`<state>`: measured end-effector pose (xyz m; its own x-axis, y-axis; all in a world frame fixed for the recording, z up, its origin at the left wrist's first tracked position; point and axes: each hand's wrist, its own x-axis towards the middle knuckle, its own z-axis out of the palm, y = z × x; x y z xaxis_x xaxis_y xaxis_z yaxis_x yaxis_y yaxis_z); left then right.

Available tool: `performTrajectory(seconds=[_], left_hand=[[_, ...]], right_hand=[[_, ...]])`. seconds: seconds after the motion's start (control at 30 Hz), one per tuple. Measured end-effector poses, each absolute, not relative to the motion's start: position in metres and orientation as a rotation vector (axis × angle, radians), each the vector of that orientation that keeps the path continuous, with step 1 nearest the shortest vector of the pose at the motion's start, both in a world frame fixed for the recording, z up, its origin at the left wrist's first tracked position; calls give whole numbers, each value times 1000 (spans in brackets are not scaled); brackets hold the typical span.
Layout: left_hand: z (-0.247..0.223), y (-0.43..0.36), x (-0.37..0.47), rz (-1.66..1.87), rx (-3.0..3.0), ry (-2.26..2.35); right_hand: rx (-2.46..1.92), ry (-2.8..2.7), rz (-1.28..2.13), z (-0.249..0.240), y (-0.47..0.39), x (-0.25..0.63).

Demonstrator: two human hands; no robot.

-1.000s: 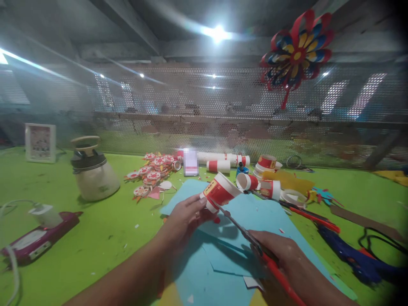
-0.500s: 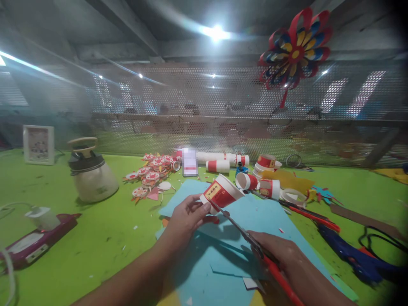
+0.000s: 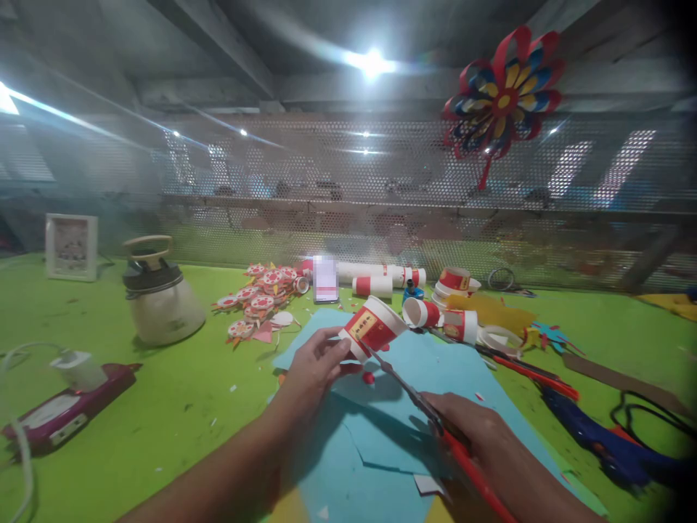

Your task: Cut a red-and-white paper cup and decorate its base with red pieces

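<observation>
Tilted in the middle of the head view is a red and white paper cup (image 3: 375,325) with a yellow label. My left hand (image 3: 316,363) grips it by the base end, thumb on the near side. My right hand (image 3: 473,428) is wrapped round the red handles of a pair of scissors (image 3: 414,398). The blade tips reach the cup's lower side, close to my left thumb; whether they cut into it I cannot tell. Blue paper sheets (image 3: 392,443) lie beneath both hands, with a small red piece (image 3: 369,378) just below the cup.
Paper cups (image 3: 462,325) and a yellow paper piece (image 3: 493,311) lie at the back right, a blue glue gun (image 3: 593,428) nearer. On the left stand a kettle (image 3: 166,309) and a purple power strip (image 3: 70,410). Red-white paper flowers (image 3: 261,294) are piled beside a phone (image 3: 325,280).
The cup and my left hand have shifted slightly left. The scissors' tips have moved a little up and left with it. A red piece now shows under the cup.
</observation>
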<state>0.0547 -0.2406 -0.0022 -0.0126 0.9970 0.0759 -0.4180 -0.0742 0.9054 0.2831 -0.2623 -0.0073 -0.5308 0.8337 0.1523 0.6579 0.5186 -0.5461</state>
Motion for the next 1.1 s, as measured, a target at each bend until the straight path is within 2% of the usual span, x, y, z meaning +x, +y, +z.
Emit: performTrajectory(seconds=[0.3, 0.87, 1.1], left_hand=[[-10, -241, 60, 1441, 1040, 834], [1, -241, 53, 1385, 927, 802], [2, -245, 60, 1409, 960, 845]], right_hand=[[-1188, -2301, 682, -13, -266, 283], [-1236, -2308, 567, -18, -263, 283], [-1239, -2288, 658, -13, -264, 285]])
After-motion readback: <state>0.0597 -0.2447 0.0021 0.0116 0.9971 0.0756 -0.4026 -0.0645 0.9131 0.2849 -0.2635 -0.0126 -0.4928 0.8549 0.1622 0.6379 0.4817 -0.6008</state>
